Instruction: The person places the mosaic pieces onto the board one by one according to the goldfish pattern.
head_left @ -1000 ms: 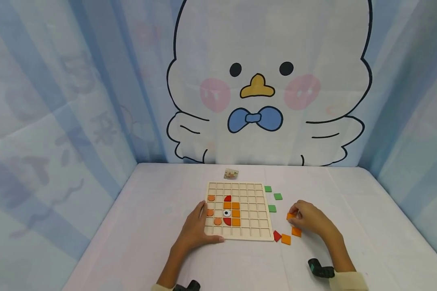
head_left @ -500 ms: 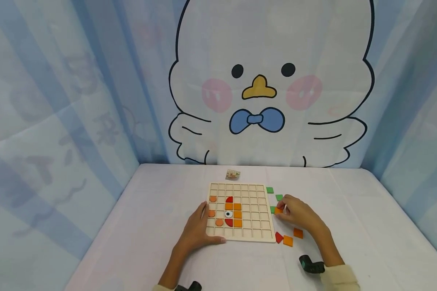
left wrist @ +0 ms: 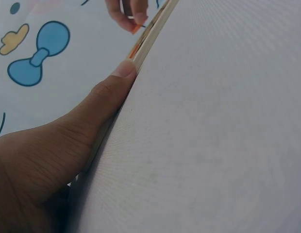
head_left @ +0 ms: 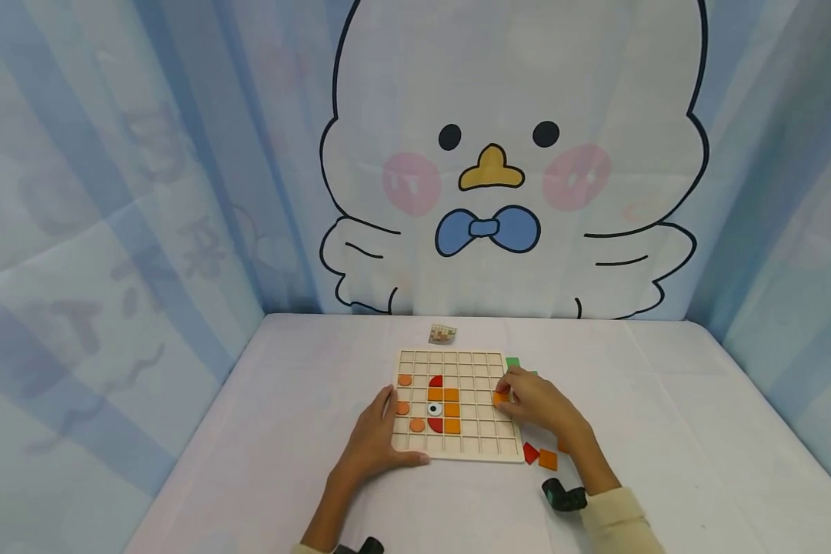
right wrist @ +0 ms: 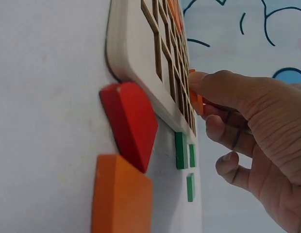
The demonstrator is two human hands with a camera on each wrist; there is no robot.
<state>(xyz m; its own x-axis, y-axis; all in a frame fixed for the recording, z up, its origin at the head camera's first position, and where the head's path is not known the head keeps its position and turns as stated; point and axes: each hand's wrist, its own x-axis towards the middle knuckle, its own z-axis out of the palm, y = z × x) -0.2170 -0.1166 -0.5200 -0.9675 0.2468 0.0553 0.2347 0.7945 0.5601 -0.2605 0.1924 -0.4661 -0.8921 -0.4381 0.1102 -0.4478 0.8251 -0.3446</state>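
Observation:
My left hand [head_left: 368, 435] holds the near left corner of a pale wooden grid board [head_left: 478, 454], fingers along its left side. In the left wrist view its thumb [left wrist: 99, 104] lies against the board's edge. Between thumb and fingers, my right hand [head_left: 540, 402] pinches an orange square tile [head_left: 500, 398]. That tile is over the board's right-hand columns; the right wrist view shows it close to the grid [right wrist: 162, 53]. On the board sit several orange squares [head_left: 452, 409], orange round discs [head_left: 417, 425], red quarter-round pieces [head_left: 435, 425] and a white eye tile [head_left: 434, 409].
Right of the board lie a red angular piece [head_left: 530, 453], an orange square [head_left: 548, 460] and several green tiles [right wrist: 181, 150], some partly hidden by my right hand. A small picture card [head_left: 442, 334] lies behind the board. A printed curtain [head_left: 291, 192] encloses the white table [head_left: 305, 369].
My right hand has picked up an orange square from the right of the board and carried it left, past the green tiles, over the board. My left hand stays on the board's corner.

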